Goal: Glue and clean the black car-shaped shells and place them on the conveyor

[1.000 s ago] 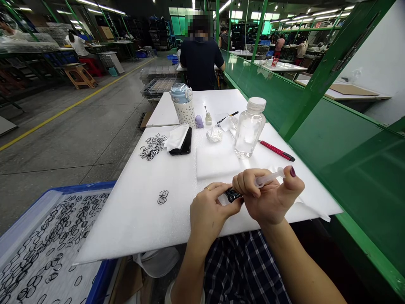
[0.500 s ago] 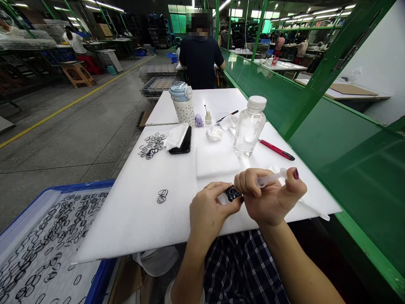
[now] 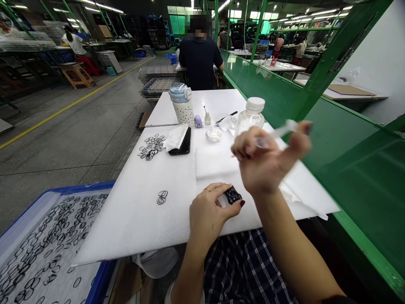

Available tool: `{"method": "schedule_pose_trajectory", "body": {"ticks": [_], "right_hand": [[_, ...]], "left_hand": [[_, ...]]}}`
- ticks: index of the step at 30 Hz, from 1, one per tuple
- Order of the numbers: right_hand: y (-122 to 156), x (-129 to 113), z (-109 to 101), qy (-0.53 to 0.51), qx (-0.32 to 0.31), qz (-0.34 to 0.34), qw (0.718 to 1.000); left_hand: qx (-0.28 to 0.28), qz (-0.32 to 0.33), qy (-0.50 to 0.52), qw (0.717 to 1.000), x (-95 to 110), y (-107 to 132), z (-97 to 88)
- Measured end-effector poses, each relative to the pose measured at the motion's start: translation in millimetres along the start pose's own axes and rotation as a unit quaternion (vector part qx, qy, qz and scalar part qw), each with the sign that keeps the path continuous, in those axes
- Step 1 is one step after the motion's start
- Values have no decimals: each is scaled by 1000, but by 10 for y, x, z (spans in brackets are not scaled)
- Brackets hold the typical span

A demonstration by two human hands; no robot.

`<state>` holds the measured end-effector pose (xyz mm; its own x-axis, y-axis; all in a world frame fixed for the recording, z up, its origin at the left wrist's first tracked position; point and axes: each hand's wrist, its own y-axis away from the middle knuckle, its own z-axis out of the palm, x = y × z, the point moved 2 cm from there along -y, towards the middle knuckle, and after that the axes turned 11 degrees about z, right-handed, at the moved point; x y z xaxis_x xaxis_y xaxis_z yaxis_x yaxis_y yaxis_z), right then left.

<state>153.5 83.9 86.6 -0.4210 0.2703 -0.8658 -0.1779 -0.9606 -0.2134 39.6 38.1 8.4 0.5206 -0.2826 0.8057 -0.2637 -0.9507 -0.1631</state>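
Between the thumb and fingers of my left hand is a small glossy black piece, held low over the white foam-covered table; its exact kind is unclear. My right hand, smeared by motion, is raised to the right of it, wrapped round a clear plastic syringe with the thumb at the plunger end. A few thin black rings lie to the left of my left hand. Farther back sits a pile of similar black rings.
Behind my right hand stands a clear bottle. A phone under tissue, a dotted tumbler, a small glass vial and crumpled tissue are farther back. At lower left, a blue-rimmed tray holds many rings. A person sits ahead.
My right hand has lifted up and away from the black piece with the syringe still in it. My left hand has stayed in place, holding the piece.
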Motion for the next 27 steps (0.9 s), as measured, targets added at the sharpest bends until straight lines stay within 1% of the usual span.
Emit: {"method": "schedule_pose_trajectory", "body": {"ticks": [1, 3, 4, 5, 6, 7, 9, 10, 12, 13, 15, 16, 17, 19, 21, 23, 25, 27], "right_hand": [[-128, 113, 18, 2, 2, 9, 1000], [-330, 371, 18, 72, -8, 81, 994], [-384, 466, -10, 118, -15, 107, 987], [-401, 509, -63, 146, -10, 108, 983], [-383, 500, -140, 165, 2, 94, 982], [-334, 439, -242, 186, 24, 66, 980], [-185, 223, -516, 237, 88, 14, 968], [-108, 99, -680, 314, 133, 0, 940], [9, -88, -1022, 386, 194, 17, 902], [45, -140, -1180, 420, 221, 30, 880], [76, -147, -1419, 473, 247, 67, 843], [79, -115, -1491, 494, 249, 86, 828], [76, -70, -1532, 509, 242, 103, 819], [67, 21, -1537, 516, 213, 130, 819], [64, 65, -1497, 494, 182, 150, 837], [71, 49, -1476, 451, 167, 164, 861], [92, -1, -1509, 409, 165, 168, 881], [132, -46, -1596, 388, 168, 171, 890]], "left_hand": [[-5, 5, -8, 1000, -3, 9, -5], [-19, 18, -27, 999, -10, 27, -16], [-28, 24, -36, 999, -14, 35, -21], [-38, 29, -44, 998, -20, 42, -25], [-47, 31, -50, 997, -25, 48, -28], [-53, 34, -56, 996, -31, 54, -29], [-59, 46, -59, 995, -38, 66, -28], [-61, 55, -58, 995, -40, 72, -25], [-66, 75, -57, 993, -46, 83, -16], [-68, 82, -58, 993, -50, 87, -10], [-70, 93, -66, 991, -60, 90, 1], [-69, 96, -71, 990, -63, 90, 4], [-69, 98, -75, 990, -63, 90, 5], [-69, 97, -76, 990, -51, 96, -1], [-74, 90, -66, 991, -26, 119, -24], [-88, 79, -44, 992, -5, 160, -69], [-95, 69, -20, 993, -11, 210, -153], [-77, 60, -7, 995, -65, 259, -292]]}}
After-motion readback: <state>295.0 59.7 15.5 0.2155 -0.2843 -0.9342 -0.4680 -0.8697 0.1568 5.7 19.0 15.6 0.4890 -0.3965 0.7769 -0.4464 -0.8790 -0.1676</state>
